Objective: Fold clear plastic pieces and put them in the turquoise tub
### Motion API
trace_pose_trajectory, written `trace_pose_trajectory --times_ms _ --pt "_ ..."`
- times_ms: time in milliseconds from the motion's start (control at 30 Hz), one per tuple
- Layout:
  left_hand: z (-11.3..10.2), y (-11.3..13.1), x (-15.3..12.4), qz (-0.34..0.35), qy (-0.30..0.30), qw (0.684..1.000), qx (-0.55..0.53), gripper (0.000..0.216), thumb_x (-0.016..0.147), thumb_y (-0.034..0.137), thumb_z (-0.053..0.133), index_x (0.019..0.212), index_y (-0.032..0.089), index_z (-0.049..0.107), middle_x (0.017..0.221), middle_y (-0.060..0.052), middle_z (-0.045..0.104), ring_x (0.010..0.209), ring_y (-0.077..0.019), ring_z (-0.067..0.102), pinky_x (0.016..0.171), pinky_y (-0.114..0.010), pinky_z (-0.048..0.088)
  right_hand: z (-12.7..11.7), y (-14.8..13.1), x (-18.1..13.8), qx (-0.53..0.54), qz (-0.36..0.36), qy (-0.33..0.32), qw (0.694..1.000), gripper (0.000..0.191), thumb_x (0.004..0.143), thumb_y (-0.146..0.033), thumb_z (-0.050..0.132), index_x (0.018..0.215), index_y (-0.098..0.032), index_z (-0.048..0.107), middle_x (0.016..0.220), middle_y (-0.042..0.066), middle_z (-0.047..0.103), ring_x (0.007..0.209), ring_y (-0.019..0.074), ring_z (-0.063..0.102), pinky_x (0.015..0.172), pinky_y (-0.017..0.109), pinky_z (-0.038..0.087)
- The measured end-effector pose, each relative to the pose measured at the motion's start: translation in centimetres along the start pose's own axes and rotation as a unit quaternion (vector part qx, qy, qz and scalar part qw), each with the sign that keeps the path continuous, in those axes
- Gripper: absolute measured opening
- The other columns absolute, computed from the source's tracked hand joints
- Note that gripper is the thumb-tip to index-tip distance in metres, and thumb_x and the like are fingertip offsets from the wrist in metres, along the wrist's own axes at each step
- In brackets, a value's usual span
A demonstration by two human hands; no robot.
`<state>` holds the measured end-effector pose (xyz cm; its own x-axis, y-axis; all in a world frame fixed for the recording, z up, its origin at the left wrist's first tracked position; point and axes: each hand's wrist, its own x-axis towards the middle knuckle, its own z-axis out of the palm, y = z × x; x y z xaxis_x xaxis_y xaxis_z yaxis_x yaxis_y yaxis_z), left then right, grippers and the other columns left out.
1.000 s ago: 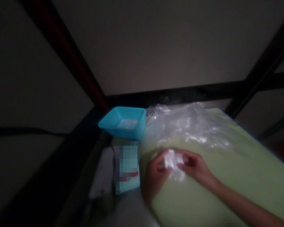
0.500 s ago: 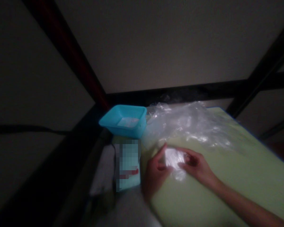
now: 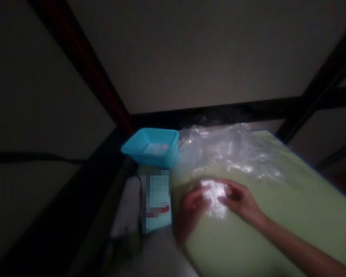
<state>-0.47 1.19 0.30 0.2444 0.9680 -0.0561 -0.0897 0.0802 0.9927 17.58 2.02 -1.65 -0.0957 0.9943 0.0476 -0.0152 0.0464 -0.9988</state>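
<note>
A small clear plastic bag [image 3: 215, 194] shines between my two hands, low over a pale green mat [image 3: 276, 223]. My left hand [image 3: 190, 209] pinches its left side with curled fingers. My right hand [image 3: 240, 200] grips its right side, fingers closed on the film. Behind them a heap of crumpled clear plastic bags [image 3: 230, 152] lies on the mat's far part.
A turquoise tray [image 3: 151, 148] with something white inside sits atop a light blue scale [image 3: 157, 204] left of the mat. Dark frame bars [image 3: 103, 92] run along the back and sides. The scene is dim.
My hands stayed in place, working the small bag; the left fingers lifted half a second ago and have come back down onto the film.
</note>
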Motion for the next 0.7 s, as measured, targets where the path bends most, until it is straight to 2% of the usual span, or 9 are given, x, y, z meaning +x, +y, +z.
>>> trace_pose_trajectory --times_ms 167,300,467,567,700 --pt "0.0 0.0 0.1 -0.011 0.024 0.999 0.046 0.037 0.075 0.024 0.065 0.11 0.013 0.069 0.07 -0.003 0.068 0.067 -0.0161 0.062 0.068 -0.025 0.05 0.2 -0.4 -0.1 -0.009 0.003 -0.003 1.0 0.044 0.063 -0.03 0.078 0.104 -0.018 0.07 0.056 -0.006 0.044 0.051 0.009 0.041 0.047 0.021 0.037" --pt "0.2 0.4 0.1 -0.029 0.022 0.999 0.028 0.043 0.073 0.018 0.063 0.115 0.012 0.066 0.065 -0.001 0.066 0.058 -0.0121 0.057 0.065 -0.024 0.05 0.3 -0.4 -0.2 -0.01 -0.001 -0.001 1.0 0.045 0.062 -0.033 0.077 0.104 -0.018 0.069 0.057 -0.005 0.047 0.052 0.0097 0.043 0.048 0.022 0.039" --pt "0.5 1.0 0.1 -0.032 0.02 0.999 0.023 0.047 0.071 0.016 0.064 0.118 0.014 0.065 0.079 -0.003 0.071 0.064 -0.0133 0.061 0.065 -0.023 0.05 0.4 0.0 -0.3 -0.006 -0.001 0.0 1.0 0.046 0.063 -0.034 0.078 0.105 -0.018 0.069 0.057 -0.005 0.049 0.052 0.0098 0.044 0.049 0.022 0.04" --pt "0.6 1.2 0.0 -0.034 0.028 0.999 0.018 0.048 0.072 0.016 0.063 0.119 0.013 0.064 0.067 -0.001 0.067 0.068 -0.0157 0.062 0.066 -0.023 0.05 0.4 0.0 -0.3 -0.008 -0.001 -0.006 1.0 0.047 0.064 -0.036 0.077 0.106 -0.018 0.068 0.059 -0.004 0.053 0.054 0.0108 0.046 0.05 0.023 0.042" --pt "0.5 1.2 -0.2 -0.039 0.03 0.999 0.006 0.053 0.072 0.016 0.063 0.125 0.012 0.059 0.049 0.005 0.053 0.067 -0.016 0.06 0.066 -0.024 0.05 0.4 0.0 -0.3 -0.011 -0.003 -0.01 1.0 0.048 0.064 -0.037 0.077 0.107 -0.018 0.068 0.063 -0.002 0.055 0.055 0.0113 0.046 0.051 0.024 0.042"
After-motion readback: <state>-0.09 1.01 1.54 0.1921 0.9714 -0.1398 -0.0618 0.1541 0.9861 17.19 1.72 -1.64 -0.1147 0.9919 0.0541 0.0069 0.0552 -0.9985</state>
